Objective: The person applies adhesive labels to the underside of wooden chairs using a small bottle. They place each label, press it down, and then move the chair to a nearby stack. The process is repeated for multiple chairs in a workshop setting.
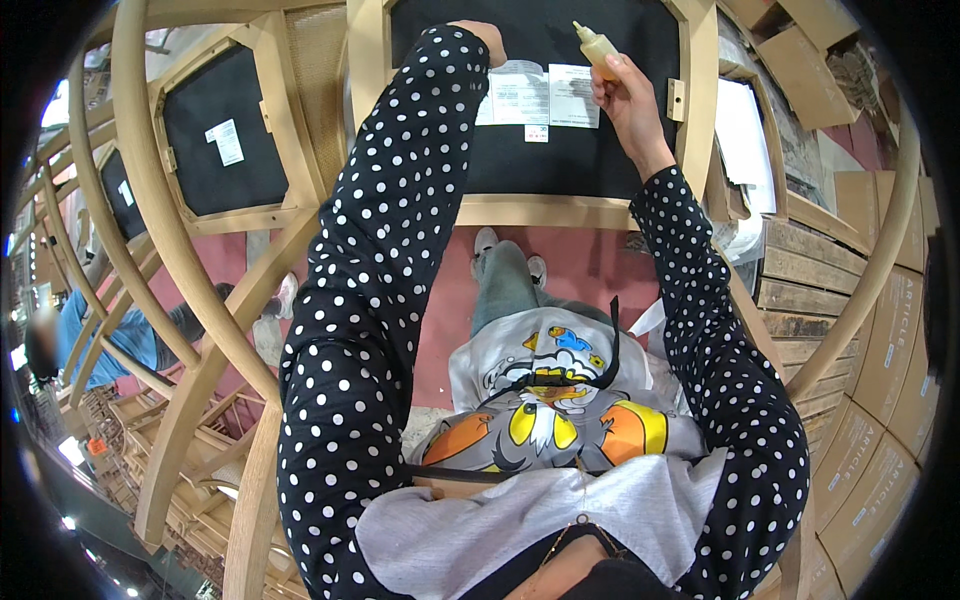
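In my right hand is a small squeeze bottle with a pale yellowish body and a narrow nozzle, tilted up and to the left. Its fingers wrap around the lower part of the bottle. My left hand is at the far side, over the black fabric underside of an upturned wooden chair seat. The fingers of that hand are mostly hidden. White printed labels and a small tag lie on the black fabric between my hands. A pale wooden frame borders the fabric.
Another upturned chair stands to the left, its curved wooden legs rising close to my left arm. Cardboard boxes are stacked at right, beside a slatted wooden pallet. A person in blue is beyond the chair parts at left.
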A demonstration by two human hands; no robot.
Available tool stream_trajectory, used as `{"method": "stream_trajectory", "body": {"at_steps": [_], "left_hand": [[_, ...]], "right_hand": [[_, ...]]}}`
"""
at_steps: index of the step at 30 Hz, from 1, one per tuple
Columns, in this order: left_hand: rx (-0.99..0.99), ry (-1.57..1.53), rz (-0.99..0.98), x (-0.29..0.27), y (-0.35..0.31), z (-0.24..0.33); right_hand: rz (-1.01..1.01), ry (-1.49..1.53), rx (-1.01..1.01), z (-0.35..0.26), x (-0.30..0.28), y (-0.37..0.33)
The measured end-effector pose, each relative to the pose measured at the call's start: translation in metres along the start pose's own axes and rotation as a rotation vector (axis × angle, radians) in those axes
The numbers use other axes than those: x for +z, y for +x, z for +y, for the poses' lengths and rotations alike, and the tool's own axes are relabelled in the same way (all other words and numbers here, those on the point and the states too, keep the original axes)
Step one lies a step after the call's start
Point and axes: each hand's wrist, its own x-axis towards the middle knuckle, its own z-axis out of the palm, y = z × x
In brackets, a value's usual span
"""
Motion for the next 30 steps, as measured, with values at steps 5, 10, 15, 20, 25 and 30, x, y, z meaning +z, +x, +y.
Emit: {"method": "stream_trajectory", "body": {"at_steps": [5, 10, 15, 20, 25, 30], "left_hand": [[-0.019, 0.013, 0.062, -0.001, 0.008, -0.004], [-0.056, 0.068, 0.191, 0.011, 0.014, -0.007], [0.091, 0.163, 0.294, 0.017, 0.014, -0.014], [0.209, 0.162, 0.326, 0.016, 0.013, -0.015], [0.254, 0.183, 0.324, 0.013, -0.001, -0.01], [0.252, 0.213, 0.417, 0.008, -0.019, -0.006]], "right_hand": [[-0.024, -0.047, -0.009, -0.001, -0.003, 0.005], [-0.014, -0.046, 0.001, 0.001, -0.003, 0.005], [-0.011, -0.048, 0.0, 0.0, -0.003, 0.005], [-0.001, -0.05, 0.008, 0.002, -0.003, 0.005], [-0.01, -0.063, 0.0, 0.004, -0.006, 0.007], [0.01, -0.042, 0.001, 0.005, -0.006, 0.007]]}}
